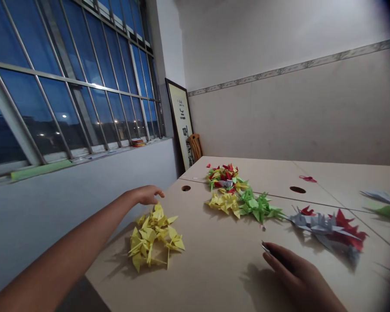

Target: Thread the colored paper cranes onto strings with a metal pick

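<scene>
My left hand (147, 195) hangs with curled fingers just above a loose heap of yellow origami cranes (152, 238), not clearly touching them. My right hand (295, 273) rests low at the table's near side, gripping a thin dark object (269, 251) whose kind I cannot tell. Closest to that hand lies a pile of grey and red paper cranes (328, 229). Green cranes (258, 206) and a smaller yellow group (223, 203) lie farther up the pale table (214, 264), with a mixed red and yellow heap (225, 177) behind them.
Round holes (297, 190) pierce the joined tabletops. A single red crane (308, 178) lies beyond the piles, and grey and green cranes (380, 197) lie at the right edge. A barred window (68, 86) runs along the left wall. A framed calligraphy scroll (180, 121) and wooden chair (195, 147) stand in the far corner.
</scene>
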Available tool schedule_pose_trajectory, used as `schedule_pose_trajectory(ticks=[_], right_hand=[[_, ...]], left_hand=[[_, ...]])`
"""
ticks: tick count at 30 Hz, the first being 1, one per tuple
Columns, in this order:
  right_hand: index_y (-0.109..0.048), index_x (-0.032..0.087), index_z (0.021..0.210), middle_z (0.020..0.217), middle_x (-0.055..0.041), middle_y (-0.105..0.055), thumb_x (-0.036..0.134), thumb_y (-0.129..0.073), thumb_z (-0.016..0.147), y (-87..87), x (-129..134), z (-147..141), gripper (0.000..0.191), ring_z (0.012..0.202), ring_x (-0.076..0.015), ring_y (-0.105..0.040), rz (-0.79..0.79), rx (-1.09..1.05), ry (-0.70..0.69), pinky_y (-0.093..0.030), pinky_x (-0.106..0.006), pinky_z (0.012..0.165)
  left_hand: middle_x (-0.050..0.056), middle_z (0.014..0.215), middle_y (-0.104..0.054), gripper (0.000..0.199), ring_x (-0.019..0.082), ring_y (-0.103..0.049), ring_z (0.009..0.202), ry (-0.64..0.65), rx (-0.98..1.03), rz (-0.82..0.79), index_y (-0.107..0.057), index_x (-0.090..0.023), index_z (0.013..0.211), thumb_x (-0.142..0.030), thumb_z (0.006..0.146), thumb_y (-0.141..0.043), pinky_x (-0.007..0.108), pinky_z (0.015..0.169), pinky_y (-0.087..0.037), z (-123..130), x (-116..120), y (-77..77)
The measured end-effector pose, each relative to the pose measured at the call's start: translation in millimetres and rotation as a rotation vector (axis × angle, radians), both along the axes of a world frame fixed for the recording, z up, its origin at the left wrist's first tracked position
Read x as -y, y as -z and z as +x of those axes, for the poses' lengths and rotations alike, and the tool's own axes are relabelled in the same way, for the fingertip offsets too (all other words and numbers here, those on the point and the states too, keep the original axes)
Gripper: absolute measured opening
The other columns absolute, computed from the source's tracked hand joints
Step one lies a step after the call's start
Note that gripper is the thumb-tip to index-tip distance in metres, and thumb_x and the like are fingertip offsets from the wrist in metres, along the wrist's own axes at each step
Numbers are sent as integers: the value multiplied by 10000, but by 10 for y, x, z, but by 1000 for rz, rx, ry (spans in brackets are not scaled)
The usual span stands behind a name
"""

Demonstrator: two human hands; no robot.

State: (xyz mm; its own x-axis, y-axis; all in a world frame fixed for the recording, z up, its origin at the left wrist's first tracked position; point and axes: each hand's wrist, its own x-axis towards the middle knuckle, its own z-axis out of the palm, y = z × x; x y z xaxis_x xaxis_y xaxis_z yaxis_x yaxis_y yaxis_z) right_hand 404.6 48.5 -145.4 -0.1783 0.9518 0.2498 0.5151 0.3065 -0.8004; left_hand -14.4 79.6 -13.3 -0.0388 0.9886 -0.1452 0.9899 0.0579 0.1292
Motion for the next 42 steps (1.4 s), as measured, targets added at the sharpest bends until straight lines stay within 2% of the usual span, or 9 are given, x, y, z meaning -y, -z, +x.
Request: schedule_pose_trajectory(ticks=[4,8,13,16,18,22,25,28,42], right_hand=[[-662,189,957,1038,-78,-647,460,-518,701,-24,18,-7,400,981,-285,-571,13,5,-3,-466,-370,821],[-658,175,958,1008,-77,-661,427,-525,722,-77,51,-19,370,944,-271,-588,8,-32,-27,-460,-360,818],[-666,172,935,957,-82,-678,400,-541,726,-122,76,-24,333,875,-265,-610,17,-107,-53,-474,-346,759],[-668,172,929,948,-86,-678,397,-543,729,-135,76,-27,326,865,-262,-607,25,-140,-52,-464,-350,764],[-661,163,935,940,-86,-676,401,-532,741,-149,76,-27,333,862,-253,-602,11,-172,-41,-457,-346,769],[-639,132,948,825,-69,-674,410,-498,770,-184,64,-8,359,753,-212,-596,-25,-268,8,-465,-294,679],[-637,122,928,753,-46,-650,384,-483,790,-190,26,22,334,684,-178,-571,-14,-293,28,-447,-254,624],[-649,127,870,692,-25,-624,362,-485,795,-175,-16,44,297,651,-164,-551,-1,-261,25,-429,-234,594],[-653,171,984,837,-44,-682,333,-489,801,-162,-42,42,294,743,-195,-597,-18,-173,11,-451,-259,680]], left_hand=[[63,998,-641,450,178,-583,849,-61,-10,87,-614,-202,1003,-152,559,-553,212,684,-416,-50,-91,264],[29,747,-674,313,161,-584,667,-105,15,143,-670,-180,772,-97,491,-560,217,604,-407,-74,-158,453],[41,713,-666,218,174,-575,692,-106,127,321,-661,-155,689,-91,529,-528,243,650,-404,36,-216,271],[55,895,-650,305,165,-563,798,-59,240,471,-626,-156,912,-169,644,-480,244,712,-400,500,-291,137],[49,936,-633,353,136,-562,771,15,374,505,-565,-159,1033,-237,709,-447,227,682,-410,1037,-320,213],[28,718,-609,353,95,-526,572,127,1242,251,-574,-135,966,-331,672,-553,188,501,-372,2201,-223,728],[-5,649,-570,332,70,-490,543,75,1582,84,-597,-144,878,-343,615,-637,168,494,-347,2653,-126,1069],[0,671,-572,282,60,-460,551,121,1637,26,-618,-138,838,-313,621,-656,168,515,-341,2694,-116,1181],[-11,595,-542,218,71,-428,527,151,1590,-79,-626,-119,783,-257,616,-657,201,534,-334,2644,-120,1131]])
